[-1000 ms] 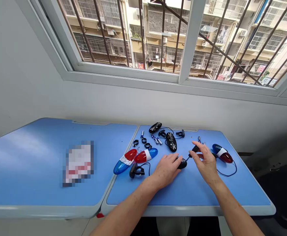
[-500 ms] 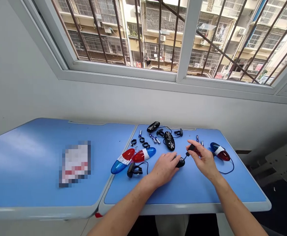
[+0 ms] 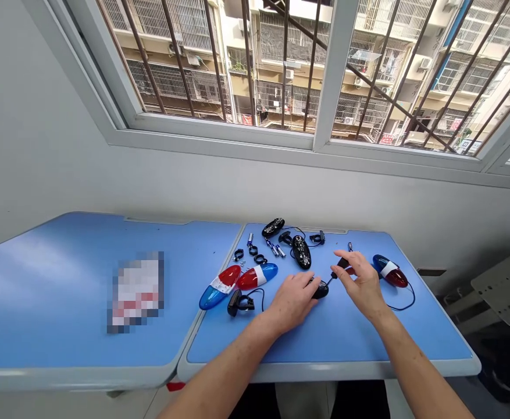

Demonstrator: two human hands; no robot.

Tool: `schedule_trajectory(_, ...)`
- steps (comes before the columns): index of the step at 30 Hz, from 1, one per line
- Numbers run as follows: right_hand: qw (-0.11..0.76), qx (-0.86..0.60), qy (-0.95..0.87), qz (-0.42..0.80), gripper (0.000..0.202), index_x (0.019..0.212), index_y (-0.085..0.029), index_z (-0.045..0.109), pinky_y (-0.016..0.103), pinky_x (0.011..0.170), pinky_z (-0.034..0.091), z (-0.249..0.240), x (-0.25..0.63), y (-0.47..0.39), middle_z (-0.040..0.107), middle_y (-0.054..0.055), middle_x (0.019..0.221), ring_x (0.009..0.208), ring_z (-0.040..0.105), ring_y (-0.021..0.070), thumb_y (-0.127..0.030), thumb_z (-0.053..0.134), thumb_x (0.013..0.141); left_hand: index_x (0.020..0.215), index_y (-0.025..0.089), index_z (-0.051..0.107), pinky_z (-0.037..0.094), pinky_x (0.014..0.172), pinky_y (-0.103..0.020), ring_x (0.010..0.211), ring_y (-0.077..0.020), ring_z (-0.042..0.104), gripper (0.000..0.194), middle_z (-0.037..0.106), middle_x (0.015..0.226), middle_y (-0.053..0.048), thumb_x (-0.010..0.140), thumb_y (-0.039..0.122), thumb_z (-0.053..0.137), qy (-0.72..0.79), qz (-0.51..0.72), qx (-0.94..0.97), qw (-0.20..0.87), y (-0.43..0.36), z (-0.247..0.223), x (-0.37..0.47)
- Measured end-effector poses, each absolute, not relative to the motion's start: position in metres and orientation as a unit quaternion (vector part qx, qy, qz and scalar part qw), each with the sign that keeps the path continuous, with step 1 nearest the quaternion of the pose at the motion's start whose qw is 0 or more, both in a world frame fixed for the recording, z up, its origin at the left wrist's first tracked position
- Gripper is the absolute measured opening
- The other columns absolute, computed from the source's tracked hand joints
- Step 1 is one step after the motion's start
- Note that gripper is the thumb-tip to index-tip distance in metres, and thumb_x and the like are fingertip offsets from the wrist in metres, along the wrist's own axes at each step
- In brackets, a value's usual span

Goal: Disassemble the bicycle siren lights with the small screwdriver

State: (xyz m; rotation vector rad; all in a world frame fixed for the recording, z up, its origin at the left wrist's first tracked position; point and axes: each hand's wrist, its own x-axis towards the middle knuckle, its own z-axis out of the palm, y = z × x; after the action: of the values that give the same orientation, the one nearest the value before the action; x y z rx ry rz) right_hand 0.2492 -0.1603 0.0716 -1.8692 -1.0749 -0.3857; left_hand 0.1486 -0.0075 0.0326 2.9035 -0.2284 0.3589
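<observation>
My left hand (image 3: pixel 293 298) is closed over a black oval light housing (image 3: pixel 321 290), pressing it to the blue table; most of the housing is hidden under the fingers. Between thumb and fingers of my right hand (image 3: pixel 362 284) is a small screwdriver (image 3: pixel 340 267) with a dark handle. Its shaft slants down to the left, its tip at the housing. Just left of my left hand sits a black clamp mount (image 3: pixel 239 303) with a cable. A red, white and blue light cover (image 3: pixel 257 276) lies beyond it, touching a second such cover (image 3: pixel 220 287).
Two more black housings (image 3: pixel 301 252) (image 3: pixel 273 227) lie toward the wall, near batteries (image 3: pixel 276 249) and black clamp rings (image 3: pixel 253 250). An assembled light (image 3: pixel 389 271) with a cable lies on the right. A blurred packet (image 3: pixel 136 291) rests on the left table.
The hands hold almost the same pose on the housing and screwdriver. The whole view has shifted slightly; nothing on the table has visibly been moved.
</observation>
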Motion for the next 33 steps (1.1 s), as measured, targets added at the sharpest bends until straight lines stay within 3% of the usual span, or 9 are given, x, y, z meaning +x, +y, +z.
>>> schedule_trajectory(6, 0.523, -0.729, -0.418, -0.140, 0.031, 0.116, -0.026, 0.054, 0.034, 0.076, 0.058, 0.056, 0.253, -0.161, 0.067, 0.005, 0.096, 0.084, 0.066, 0.0170, -0.026, 0.057, 0.086, 0.121, 0.021, 0.044, 0.047, 0.083, -0.041, 0.109, -0.0279, 0.054, 0.041, 0.053, 0.125, -0.011, 0.082, 0.020, 0.058, -0.077, 0.137, 0.984, 0.085, -0.007, 0.030, 0.150)
schedule_trajectory(12, 0.536, -0.710, -0.441, -0.117, 0.028, 0.119, -0.026, 0.049, 0.035, 0.078, 0.058, 0.049, 0.254, -0.158, 0.064, 0.007, 0.109, 0.088, 0.067, 0.0168, -0.023, 0.046, 0.091, 0.122, 0.020, 0.043, 0.047, 0.083, -0.042, 0.109, -0.0290, 0.054, 0.041, 0.052, 0.125, -0.013, 0.083, 0.019, 0.056, -0.082, 0.144, 0.982, 0.095, -0.007, 0.031, 0.149)
schedule_trajectory(16, 0.500, -0.720, -0.445, -0.181, 0.028, 0.117, -0.025, 0.052, 0.031, 0.070, 0.058, 0.054, 0.250, -0.156, 0.060, 0.008, 0.109, 0.092, 0.061, 0.0168, -0.020, 0.045, 0.091, 0.122, 0.019, 0.043, 0.047, 0.082, -0.042, 0.109, -0.0295, 0.054, 0.042, 0.052, 0.126, -0.014, 0.082, 0.018, 0.056, -0.081, 0.142, 0.982, 0.094, -0.007, 0.030, 0.148)
schedule_trajectory(23, 0.482, -0.739, -0.411, -0.227, 0.024, 0.110, -0.024, 0.056, 0.024, 0.049, 0.054, 0.057, 0.246, -0.153, 0.057, 0.005, 0.091, 0.071, 0.057, 0.0139, -0.025, 0.056, 0.086, 0.122, 0.020, 0.042, 0.047, 0.083, -0.042, 0.109, -0.0286, 0.054, 0.041, 0.052, 0.125, -0.013, 0.083, 0.019, 0.055, -0.081, 0.152, 0.980, 0.097, -0.008, 0.028, 0.149)
schedule_trajectory(29, 0.498, -0.724, -0.454, -0.146, 0.030, 0.117, -0.027, 0.056, 0.030, 0.071, 0.058, 0.061, 0.249, -0.159, 0.065, 0.004, 0.100, 0.084, 0.064, 0.0152, -0.021, 0.050, 0.089, 0.122, 0.021, 0.043, 0.046, 0.085, -0.041, 0.110, -0.0281, 0.054, 0.040, 0.052, 0.125, -0.012, 0.084, 0.020, 0.055, -0.087, 0.158, 0.978, 0.100, -0.007, 0.026, 0.150)
schedule_trajectory(33, 0.503, -0.718, -0.467, -0.117, 0.035, 0.124, -0.028, 0.051, 0.029, 0.071, 0.059, 0.060, 0.250, -0.161, 0.065, 0.005, 0.105, 0.090, 0.064, 0.0158, -0.020, 0.046, 0.090, 0.122, 0.021, 0.043, 0.047, 0.083, -0.041, 0.108, -0.0285, 0.055, 0.040, 0.053, 0.124, -0.013, 0.084, 0.020, 0.055, -0.086, 0.160, 0.979, 0.098, -0.006, 0.024, 0.150)
